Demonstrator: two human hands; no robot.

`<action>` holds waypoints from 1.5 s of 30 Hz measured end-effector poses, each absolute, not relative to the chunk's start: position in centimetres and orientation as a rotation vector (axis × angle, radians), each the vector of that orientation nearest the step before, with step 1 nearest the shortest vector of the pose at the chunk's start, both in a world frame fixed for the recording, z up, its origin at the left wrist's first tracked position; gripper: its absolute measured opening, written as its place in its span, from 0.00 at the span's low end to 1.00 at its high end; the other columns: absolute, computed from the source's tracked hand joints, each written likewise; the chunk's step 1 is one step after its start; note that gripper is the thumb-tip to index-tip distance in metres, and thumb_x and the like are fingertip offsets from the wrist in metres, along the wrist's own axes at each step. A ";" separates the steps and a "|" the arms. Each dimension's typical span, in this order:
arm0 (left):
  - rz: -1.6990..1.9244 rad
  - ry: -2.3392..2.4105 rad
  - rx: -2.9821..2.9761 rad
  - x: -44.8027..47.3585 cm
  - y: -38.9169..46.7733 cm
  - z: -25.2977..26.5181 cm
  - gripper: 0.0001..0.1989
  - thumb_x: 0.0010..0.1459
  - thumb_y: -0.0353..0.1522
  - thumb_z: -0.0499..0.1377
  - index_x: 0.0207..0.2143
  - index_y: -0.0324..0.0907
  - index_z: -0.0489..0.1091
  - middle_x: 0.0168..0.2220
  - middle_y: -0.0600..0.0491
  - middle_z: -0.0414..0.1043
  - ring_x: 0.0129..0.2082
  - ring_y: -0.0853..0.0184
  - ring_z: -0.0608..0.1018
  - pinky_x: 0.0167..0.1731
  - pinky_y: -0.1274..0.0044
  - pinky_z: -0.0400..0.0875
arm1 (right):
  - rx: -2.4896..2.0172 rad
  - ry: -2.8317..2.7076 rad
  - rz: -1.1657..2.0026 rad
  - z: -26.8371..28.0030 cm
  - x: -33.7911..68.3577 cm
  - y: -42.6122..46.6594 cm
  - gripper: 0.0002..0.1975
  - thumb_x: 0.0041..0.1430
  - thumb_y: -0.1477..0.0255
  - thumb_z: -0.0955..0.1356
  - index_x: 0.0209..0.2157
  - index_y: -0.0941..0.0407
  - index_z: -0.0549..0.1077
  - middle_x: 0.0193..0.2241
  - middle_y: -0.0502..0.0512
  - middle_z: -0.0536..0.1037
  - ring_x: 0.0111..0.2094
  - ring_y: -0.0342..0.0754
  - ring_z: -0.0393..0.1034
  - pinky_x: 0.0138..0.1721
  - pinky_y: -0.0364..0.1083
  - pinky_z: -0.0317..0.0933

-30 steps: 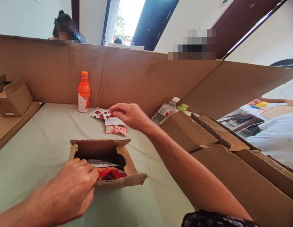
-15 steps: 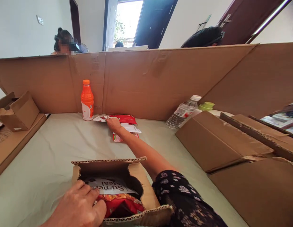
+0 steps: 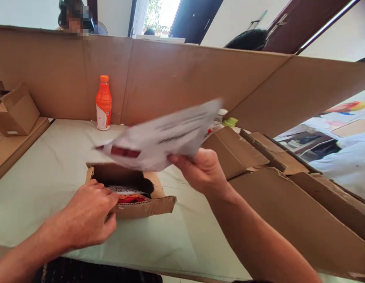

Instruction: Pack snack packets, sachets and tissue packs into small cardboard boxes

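In the head view, my right hand [image 3: 202, 167] grips a white packet [image 3: 182, 133] with dark print and a dark red patch, blurred by motion. The packet is held tilted in the air above and beyond an open cardboard box [image 3: 153, 208]. My left hand [image 3: 90, 208] is closed over the box's left edge, fingertips at its opening. Inside the box lie a white-labelled packet [image 3: 127, 190] with black lettering and a red packet [image 3: 131, 198] in front of it. The raised packet hides part of the table behind it.
An orange bottle [image 3: 103, 104] stands upright by the cardboard wall [image 3: 170, 59]. Cardboard boxes [image 3: 259, 196] lie at the right, with a clear bottle [image 3: 220, 114] and a green container [image 3: 230, 122] behind. Another open box [image 3: 17, 114] is at the left. People's heads show beyond the wall.
My right hand has come back from the far side of the table and lifted the white packet. My left hand stays on the box. The view has tilted down.
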State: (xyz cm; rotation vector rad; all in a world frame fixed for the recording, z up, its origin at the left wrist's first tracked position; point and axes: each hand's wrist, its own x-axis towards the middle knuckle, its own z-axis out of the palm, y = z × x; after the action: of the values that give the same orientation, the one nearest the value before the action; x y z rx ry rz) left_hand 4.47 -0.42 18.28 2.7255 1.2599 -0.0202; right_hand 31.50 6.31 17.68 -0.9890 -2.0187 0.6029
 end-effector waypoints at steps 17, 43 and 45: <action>-0.016 1.369 2.766 4.2 -0.7 18.1 0.07 0.53 0.31 0.54 0.27 0.40 0.71 0.28 0.42 0.78 0.31 0.52 0.80 0.34 0.63 0.75 | -1.364 -2.817 -0.025 21.4 28.3 4.6 0.13 0.58 0.84 0.60 0.30 0.56 0.72 0.22 0.51 0.72 0.22 0.44 0.58 0.27 0.45 0.45; 0.747 1.080 2.961 2.3 -2.0 16.4 0.09 0.58 0.26 0.57 0.41 0.39 0.73 0.55 0.40 0.74 0.59 0.47 0.73 0.57 0.55 0.70 | -1.098 -2.941 0.299 20.1 25.9 6.7 0.15 0.70 0.72 0.63 0.52 0.57 0.78 0.49 0.61 0.82 0.50 0.55 0.76 0.49 0.48 0.66; 0.973 1.128 2.913 1.4 -3.0 15.6 0.14 0.61 0.25 0.57 0.49 0.39 0.71 0.65 0.40 0.63 0.66 0.50 0.65 0.63 0.56 0.64 | -1.062 -2.721 0.321 19.7 28.4 5.9 0.17 0.72 0.68 0.61 0.53 0.57 0.78 0.52 0.60 0.81 0.53 0.54 0.75 0.54 0.50 0.65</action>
State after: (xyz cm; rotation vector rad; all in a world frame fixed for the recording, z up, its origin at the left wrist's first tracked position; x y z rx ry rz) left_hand 1.38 -3.01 15.56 2.9133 1.1283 0.9730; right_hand 28.42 5.88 19.74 -1.0622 -2.7210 0.3206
